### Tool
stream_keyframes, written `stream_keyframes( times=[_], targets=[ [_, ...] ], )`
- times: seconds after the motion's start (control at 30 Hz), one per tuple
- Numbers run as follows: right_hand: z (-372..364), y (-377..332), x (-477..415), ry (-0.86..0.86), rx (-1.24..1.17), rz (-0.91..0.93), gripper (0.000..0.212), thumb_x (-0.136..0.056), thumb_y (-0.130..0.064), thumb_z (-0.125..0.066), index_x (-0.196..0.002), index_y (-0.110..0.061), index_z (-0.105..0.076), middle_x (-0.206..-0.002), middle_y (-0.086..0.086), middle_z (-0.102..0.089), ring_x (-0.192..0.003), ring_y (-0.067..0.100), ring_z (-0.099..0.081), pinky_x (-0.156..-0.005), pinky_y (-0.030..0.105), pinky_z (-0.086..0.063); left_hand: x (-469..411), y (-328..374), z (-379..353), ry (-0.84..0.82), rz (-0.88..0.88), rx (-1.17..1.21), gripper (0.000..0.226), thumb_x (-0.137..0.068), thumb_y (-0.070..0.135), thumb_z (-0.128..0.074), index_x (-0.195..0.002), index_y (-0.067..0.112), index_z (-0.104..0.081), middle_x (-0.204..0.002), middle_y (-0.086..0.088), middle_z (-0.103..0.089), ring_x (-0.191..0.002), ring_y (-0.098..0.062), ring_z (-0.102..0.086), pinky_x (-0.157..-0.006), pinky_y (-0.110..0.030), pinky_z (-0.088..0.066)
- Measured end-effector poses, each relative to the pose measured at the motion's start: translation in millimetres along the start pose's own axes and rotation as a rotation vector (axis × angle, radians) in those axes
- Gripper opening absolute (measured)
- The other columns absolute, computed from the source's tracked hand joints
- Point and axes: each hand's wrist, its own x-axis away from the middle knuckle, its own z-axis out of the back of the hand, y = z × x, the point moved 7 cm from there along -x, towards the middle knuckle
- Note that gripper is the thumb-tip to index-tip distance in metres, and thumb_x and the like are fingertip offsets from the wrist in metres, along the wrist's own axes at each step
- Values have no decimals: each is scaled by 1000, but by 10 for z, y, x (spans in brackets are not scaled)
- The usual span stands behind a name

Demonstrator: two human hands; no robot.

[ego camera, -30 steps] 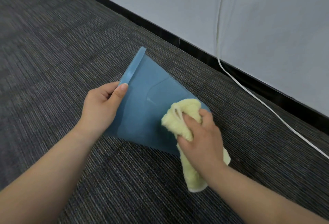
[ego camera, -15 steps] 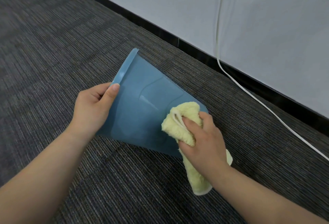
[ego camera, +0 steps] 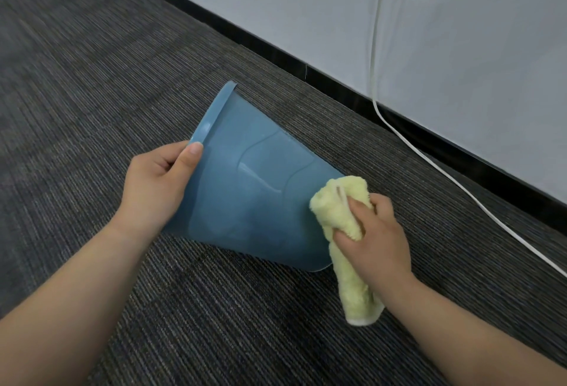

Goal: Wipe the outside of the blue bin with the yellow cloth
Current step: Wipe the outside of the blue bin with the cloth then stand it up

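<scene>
Curling right hand [ego camera: 374, 241] fingers tight round the yellow cloth [ego camera: 337, 210], pressing it on the blue bin [ego camera: 254, 201] near its base. Gripping the bin's rim with the left hand [ego camera: 153, 186], holding it sideways by the grey carpet [ego camera: 92, 78], near a white cable [ego camera: 460, 187].

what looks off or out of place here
Only the blue bin, tipped on its side: the left hand grips its rim, the right hand holds the yellow cloth at its base. No spill or damage shows.

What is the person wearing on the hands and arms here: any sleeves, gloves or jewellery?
Nothing shows: left hand and right hand are ungloved, both forearms bare to the frame edge, with no sleeve, watch or ring in view.
</scene>
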Motion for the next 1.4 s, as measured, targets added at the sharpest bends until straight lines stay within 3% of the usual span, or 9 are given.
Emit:
stream_keyframes(
  times=[0.13, 0.4, 0.57, 0.63, 0.73, 0.93, 1.1, 1.2, 1.4],
  targets=[
    [66, 283, -65, -11, -5, -229, 30, -77, -28, -57, -106, -21, -56, -113, 10, -43, -79, 28, -51, -73, 34, -41, 13, 14, -21, -10, -3, 12, 28, -88, 23, -49, -68, 42, -57, -57, 45, -57, -61, 23, -53, -54, 3, -38],
    [-13, -251, 23, 41, -49, 34, 48, -70, -29, -62, -117, -21, -54, -113, 3, -37, -85, 21, -44, -78, 34, -40, 25, 9, -32, -7, 11, 38, 26, -88, 24, -50, -70, 40, -58, -56, 42, -58, -62, 21, -55, -55, 1, -41],
    [31, 166, -84, 15, -184, -230, 40, -80, -26, -56, -119, -21, -49, -122, 7, -35, -89, 22, -49, -71, 29, -38, 53, 21, -60, -39, 34, 71, 26, -87, 25, -50, -68, 40, -60, -58, 38, -61, -62, 18, -57, -57, -1, -44],
    [42, 82, -63, 34, -87, -141, 43, -77, -26, -59, -118, -21, -50, -124, 8, -35, -94, 24, -48, -72, 28, -37, 65, -3, -51, -51, 85, 109, 25, -86, 24, -52, -65, 32, -63, -57, 24, -66, -61, 8, -59, -59, -10, -47],
    [38, -85, 71, 45, -1, 22, 50, -70, -25, -65, -118, -19, -52, -124, 11, -37, -97, 27, -47, -72, 27, -34, 41, -57, -16, -136, 222, 136, 33, -77, 31, -59, -66, -1, -61, -63, -7, -61, -64, -19, -56, -59, -29, -42],
    [-30, -267, 298, -30, 79, 194, 57, -51, -14, -82, -104, -9, -63, -107, 28, -54, -79, 40, -58, -65, 44, -50, 24, -85, 31, -197, 346, 57, 43, -78, 61, -36, -67, 30, -64, -67, 14, -68, -65, 2, -62, -58, -18, -42],
    [-59, -345, 411, -42, 157, 292, 65, -33, -18, -87, -94, -8, -66, -95, 28, -60, -66, 38, -62, -52, 44, -53, 28, -84, 133, -83, 327, 43, 31, -92, 38, -36, -71, 26, -57, -77, 6, -60, -70, -10, -58, -62, -25, -45],
    [-24, -308, 429, -20, 167, 285, 65, -32, -19, -87, -92, -7, -66, -95, 28, -61, -66, 38, -62, -53, 44, -52, 102, -39, 85, -103, 298, 118, 27, -92, 29, -38, -74, 25, -59, -75, 4, -62, -59, -4, -61, -55, -22, -50],
    [7, -188, 412, -11, 184, 238, 64, -34, -15, -88, -93, -7, -66, -96, 30, -61, -69, 41, -62, -55, 46, -52, 138, 119, -76, -146, 99, 65, 26, -92, 18, -40, -79, 37, -52, -82, 15, -56, -68, 11, -55, -63, -7, -43]
  ],
)
